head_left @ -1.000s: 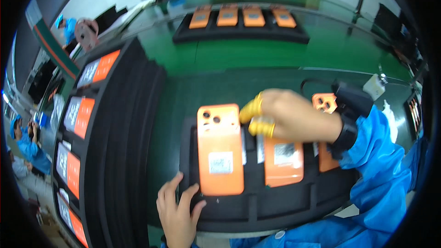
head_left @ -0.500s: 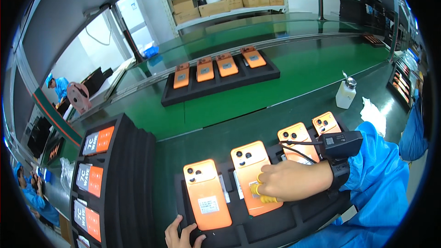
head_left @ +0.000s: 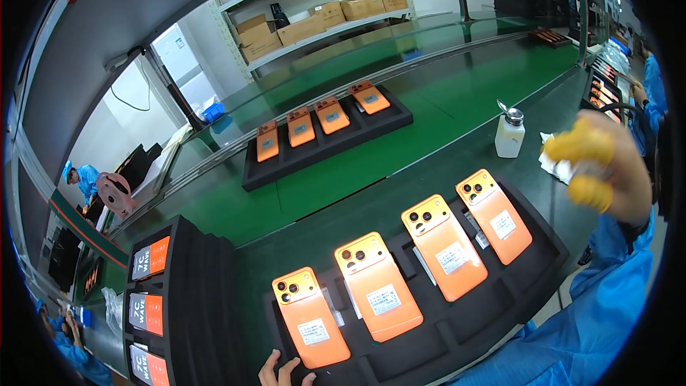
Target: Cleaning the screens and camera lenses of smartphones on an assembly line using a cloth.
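Note:
In front of me lies a black foam tray (head_left: 421,350) holding several orange smartphones, backs up, each with a white label on its lower half. The leftmost phone (head_left: 325,347) is nearest my left hand (head_left: 277,372), whose spread fingertips rest at the tray's near left edge; the rest of that hand is out of view. My right hand (head_left: 614,168), with yellow finger covers, is raised at the right, beyond the tray and apart from the phones. Motion blur hides whether it holds anything. Just behind it a crumpled white cloth (head_left: 554,164) lies on the bench.
A white bottle with a metal pump top (head_left: 509,136) stands beyond the tray. Another black tray (head_left: 325,150) of orange phones lies on the green surface. At left rises a stack of black trays (head_left: 200,271) with printed orange-and-grey boxes. Other people work at the far left and right.
My right hand has left the second phone from the left and moved up and right, off the tray. The view has shifted; my left hand stays at the tray's edge.

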Demonstrator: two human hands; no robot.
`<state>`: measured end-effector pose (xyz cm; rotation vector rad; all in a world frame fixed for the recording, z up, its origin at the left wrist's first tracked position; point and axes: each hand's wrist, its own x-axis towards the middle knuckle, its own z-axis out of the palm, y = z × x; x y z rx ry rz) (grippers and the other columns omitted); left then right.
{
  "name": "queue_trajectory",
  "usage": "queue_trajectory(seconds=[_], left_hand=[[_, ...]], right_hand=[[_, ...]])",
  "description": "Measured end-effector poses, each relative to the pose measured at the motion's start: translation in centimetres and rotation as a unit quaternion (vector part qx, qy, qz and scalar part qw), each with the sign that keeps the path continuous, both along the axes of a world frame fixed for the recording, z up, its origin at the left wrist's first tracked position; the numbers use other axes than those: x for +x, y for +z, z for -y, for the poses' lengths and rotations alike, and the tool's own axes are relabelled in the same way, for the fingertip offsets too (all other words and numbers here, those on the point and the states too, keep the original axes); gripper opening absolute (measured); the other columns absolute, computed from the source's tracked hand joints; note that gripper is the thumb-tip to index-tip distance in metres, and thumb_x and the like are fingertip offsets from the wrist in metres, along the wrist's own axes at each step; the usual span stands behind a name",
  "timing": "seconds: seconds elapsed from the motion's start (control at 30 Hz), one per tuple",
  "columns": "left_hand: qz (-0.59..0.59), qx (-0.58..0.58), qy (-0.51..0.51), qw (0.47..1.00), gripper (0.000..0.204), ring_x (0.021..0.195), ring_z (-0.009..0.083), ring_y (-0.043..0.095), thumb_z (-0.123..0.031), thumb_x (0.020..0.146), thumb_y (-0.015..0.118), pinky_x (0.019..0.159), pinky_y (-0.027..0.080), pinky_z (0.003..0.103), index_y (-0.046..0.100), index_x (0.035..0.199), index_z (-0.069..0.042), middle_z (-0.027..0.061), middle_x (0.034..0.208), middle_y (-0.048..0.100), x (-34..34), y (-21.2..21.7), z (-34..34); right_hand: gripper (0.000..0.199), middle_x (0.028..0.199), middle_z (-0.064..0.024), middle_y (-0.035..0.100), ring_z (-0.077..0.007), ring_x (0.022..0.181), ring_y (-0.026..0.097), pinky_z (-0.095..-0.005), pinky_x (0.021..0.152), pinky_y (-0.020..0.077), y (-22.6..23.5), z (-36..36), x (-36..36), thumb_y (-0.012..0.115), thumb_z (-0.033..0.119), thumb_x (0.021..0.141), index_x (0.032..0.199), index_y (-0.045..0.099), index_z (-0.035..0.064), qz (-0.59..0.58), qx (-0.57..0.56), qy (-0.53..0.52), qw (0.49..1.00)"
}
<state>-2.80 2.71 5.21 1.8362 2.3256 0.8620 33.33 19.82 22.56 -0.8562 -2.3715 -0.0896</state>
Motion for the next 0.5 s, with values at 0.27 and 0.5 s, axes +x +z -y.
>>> queue_trajectory(seconds=[0.27,0.5], left_hand=[[-0.092,-0.043,0.012,0.995,0.038,0.111,0.0313,0.041,-0.015,0.072,0.065,0.093,0.03,0.04,0.054,0.107,-0.009,0.013,0.119,0.046,1.6,1.7,-1.2],[-0.093,-0.041,0.022,0.995,0.038,0.11,0.0287,0.042,-0.012,0.066,0.068,0.091,0.032,0.04,0.056,0.102,-0.009,0.0114,0.118,0.046,-1.2,2.0,-5.1]], right_hand=[[0.026,0.068,-0.0094,0.053,-0.0238,0.064,0.052,-0.0318,0.056,0.0413,-2.8,0.1,0.4,0.066,0.018,0.071,0.09,0.06,0.0013,0.007,0.01,-0.019,1.0],[0.025,0.069,-0.0105,0.055,-0.0269,0.073,0.056,-0.0368,0.059,0.046,-8.3,-5.1,-6.5,0.061,0.026,0.075,0.088,0.058,0.0048,0.161,-0.057,0.058,0.984]])
